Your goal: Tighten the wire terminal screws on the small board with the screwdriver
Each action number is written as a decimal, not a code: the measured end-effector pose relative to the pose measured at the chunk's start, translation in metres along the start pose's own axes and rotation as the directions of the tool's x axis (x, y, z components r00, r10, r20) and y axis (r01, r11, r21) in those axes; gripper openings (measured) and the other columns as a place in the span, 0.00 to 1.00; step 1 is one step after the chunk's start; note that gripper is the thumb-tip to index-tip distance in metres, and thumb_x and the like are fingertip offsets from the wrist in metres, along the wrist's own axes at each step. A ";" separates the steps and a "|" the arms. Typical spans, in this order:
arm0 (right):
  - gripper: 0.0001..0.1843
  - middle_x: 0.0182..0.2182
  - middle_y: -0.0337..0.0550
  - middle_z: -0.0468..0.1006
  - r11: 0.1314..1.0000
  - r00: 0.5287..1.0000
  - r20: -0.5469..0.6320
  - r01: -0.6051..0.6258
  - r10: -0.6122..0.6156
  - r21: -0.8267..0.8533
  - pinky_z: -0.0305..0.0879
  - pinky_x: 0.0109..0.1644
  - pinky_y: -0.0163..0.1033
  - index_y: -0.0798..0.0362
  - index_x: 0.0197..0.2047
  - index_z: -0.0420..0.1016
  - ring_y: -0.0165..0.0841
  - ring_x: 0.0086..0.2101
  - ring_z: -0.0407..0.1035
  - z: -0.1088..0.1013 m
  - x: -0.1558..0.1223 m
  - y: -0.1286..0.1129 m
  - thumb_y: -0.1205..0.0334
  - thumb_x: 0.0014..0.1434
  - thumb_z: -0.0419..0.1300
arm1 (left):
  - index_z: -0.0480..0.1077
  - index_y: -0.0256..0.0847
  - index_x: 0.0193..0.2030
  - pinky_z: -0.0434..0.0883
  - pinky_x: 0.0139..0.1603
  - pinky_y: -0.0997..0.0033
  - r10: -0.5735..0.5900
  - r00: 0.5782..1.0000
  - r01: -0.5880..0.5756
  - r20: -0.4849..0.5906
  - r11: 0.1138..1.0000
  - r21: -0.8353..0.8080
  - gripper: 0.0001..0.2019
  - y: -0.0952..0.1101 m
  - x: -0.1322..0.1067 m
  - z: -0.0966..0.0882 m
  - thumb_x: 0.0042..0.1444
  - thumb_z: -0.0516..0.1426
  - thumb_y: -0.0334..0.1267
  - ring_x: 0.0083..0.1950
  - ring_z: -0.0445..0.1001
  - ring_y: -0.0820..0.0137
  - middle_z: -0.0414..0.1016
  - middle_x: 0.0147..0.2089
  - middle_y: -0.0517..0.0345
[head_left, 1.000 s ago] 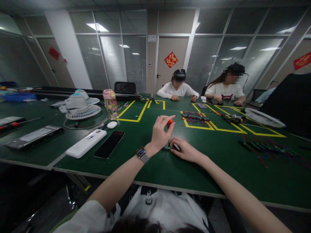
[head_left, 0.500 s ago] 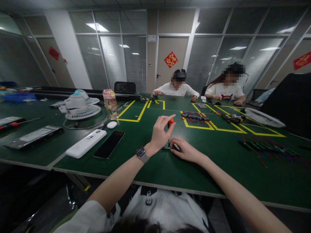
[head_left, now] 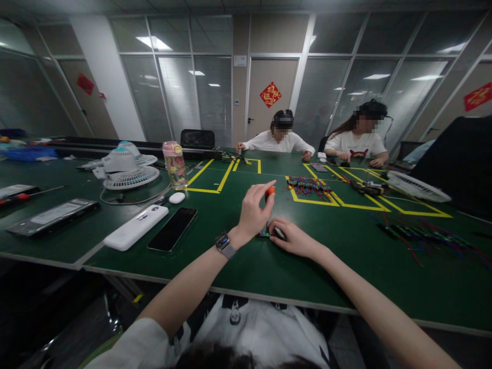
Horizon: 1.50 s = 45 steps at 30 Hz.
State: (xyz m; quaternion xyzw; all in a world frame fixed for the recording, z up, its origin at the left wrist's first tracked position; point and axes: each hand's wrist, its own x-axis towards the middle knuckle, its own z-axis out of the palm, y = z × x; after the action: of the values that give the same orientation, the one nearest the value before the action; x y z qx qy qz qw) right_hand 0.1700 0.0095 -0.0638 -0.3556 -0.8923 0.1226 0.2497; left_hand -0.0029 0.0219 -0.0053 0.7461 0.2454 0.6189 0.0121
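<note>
My left hand [head_left: 255, 207], with a watch on its wrist, is closed round the orange handle of a screwdriver [head_left: 270, 191]. The tool stands upright, its thin shaft running down to a small green circuit board [head_left: 263, 234] on the table. Whether the tip sits in a screw is too small to tell. Curled over the right part of that board, my right hand [head_left: 290, 237] grips it against the tabletop. A dark part [head_left: 280, 233] shows between the right thumb and fingers. My fingers hide much of the board.
Wired circuit boards lie in a bundle [head_left: 309, 186] beyond my hands and in another pile [head_left: 430, 233] at the right. On the left are a black phone [head_left: 172, 229], a white power bank [head_left: 136, 228], a bottle [head_left: 176, 166] and fans [head_left: 128, 169]. Two people sit opposite.
My left fingers have shifted slightly around the screwdriver handle, and less of it shows. The right hand stays on the board. Across the table, one person's hand has moved a little to the left.
</note>
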 end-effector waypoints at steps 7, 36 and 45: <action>0.05 0.38 0.45 0.72 1.000 1.000 0.001 -0.008 0.008 0.002 0.66 0.47 0.43 0.52 0.36 0.68 0.38 0.40 0.67 -0.001 0.001 -0.001 0.71 0.57 0.58 | 0.74 0.40 0.48 0.69 0.48 0.67 -0.028 0.999 0.028 -0.021 1.000 0.012 0.11 0.002 -0.001 -0.001 0.65 0.53 0.38 0.45 0.69 0.68 0.67 0.43 0.52; 0.05 0.39 0.45 0.71 1.000 1.000 0.004 0.006 -0.006 -0.001 0.66 0.48 0.44 0.52 0.37 0.68 0.38 0.41 0.67 -0.001 0.000 0.000 0.71 0.58 0.58 | 0.72 0.42 0.54 0.68 0.51 0.66 -0.114 0.991 0.118 0.075 0.992 -0.053 0.14 0.002 0.002 -0.002 0.64 0.52 0.37 0.47 0.69 0.68 0.69 0.44 0.53; 0.06 0.39 0.45 0.71 1.000 1.000 0.002 0.008 -0.008 0.001 0.66 0.47 0.44 0.52 0.37 0.68 0.38 0.40 0.66 0.000 0.000 0.001 0.71 0.57 0.58 | 0.73 0.44 0.51 0.69 0.48 0.67 -0.106 0.993 0.106 0.049 0.994 0.009 0.13 -0.001 0.000 0.000 0.60 0.59 0.40 0.43 0.69 0.68 0.70 0.39 0.56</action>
State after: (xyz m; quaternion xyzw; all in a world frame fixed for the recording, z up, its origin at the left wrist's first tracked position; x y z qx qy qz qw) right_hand 0.1703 0.0101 -0.0637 -0.3519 -0.8939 0.1224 0.2494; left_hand -0.0032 0.0225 -0.0054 0.7470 0.2864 0.5980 0.0485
